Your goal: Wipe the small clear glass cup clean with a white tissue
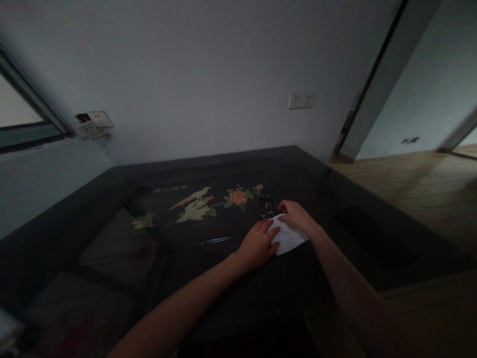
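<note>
My left hand (260,244) is at the near left edge of a white sheet (290,240), with its thumb and fingers on it. On the far right side, my right hand (297,217) grips the same sheet. It looks thin and soft, but I cannot tell paper from cloth. Just beyond it sits a round, dark, glass-like dish (265,207), close to my right fingertips. These things are over a dark glossy tabletop (208,258) decorated with birds and an orange flower (238,197). Part of the sheet is hidden under my fingers.
Behind the table rises a pale wall (201,94) with a double socket (301,100). More sockets (99,118) are at the left by a window frame (33,99). A long dark object (372,236) lies at the table's right. Wooden floor (410,184) shows beyond the right edge.
</note>
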`<state>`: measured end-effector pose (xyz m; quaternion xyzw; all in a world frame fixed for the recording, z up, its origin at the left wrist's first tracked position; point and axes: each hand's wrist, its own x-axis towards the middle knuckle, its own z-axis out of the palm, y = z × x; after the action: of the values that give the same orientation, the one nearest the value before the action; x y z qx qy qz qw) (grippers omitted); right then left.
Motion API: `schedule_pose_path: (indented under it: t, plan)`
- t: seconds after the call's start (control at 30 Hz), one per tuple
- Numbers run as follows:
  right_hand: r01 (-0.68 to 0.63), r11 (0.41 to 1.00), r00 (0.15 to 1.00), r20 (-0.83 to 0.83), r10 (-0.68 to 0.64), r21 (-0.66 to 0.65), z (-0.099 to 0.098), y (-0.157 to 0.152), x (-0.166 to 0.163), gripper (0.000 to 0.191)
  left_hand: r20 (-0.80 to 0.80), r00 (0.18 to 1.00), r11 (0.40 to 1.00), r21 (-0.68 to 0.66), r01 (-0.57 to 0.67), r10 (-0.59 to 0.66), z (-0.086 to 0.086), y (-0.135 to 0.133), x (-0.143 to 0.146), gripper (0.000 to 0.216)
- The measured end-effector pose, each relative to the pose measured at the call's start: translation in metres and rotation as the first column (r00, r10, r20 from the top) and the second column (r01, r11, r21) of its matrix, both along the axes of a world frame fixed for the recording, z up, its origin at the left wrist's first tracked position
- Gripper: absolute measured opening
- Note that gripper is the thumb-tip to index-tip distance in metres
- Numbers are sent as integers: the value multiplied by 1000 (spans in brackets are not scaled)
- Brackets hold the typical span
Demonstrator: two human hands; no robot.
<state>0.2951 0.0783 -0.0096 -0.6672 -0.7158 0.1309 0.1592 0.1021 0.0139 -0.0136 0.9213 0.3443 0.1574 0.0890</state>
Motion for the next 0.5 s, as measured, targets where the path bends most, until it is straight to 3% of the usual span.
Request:
schedule_pose_path:
  t: [0.3,0.5]
  plan:
    - [-27,1000,999,44,26,7,5,-6,0,11,20,1000,999,35,5,-6,-8,-2,1,44]
    - [22,996,999,39,-26,86,22,-14,5,13,96,995,1000,7,6,-6,5,0,-4,42]
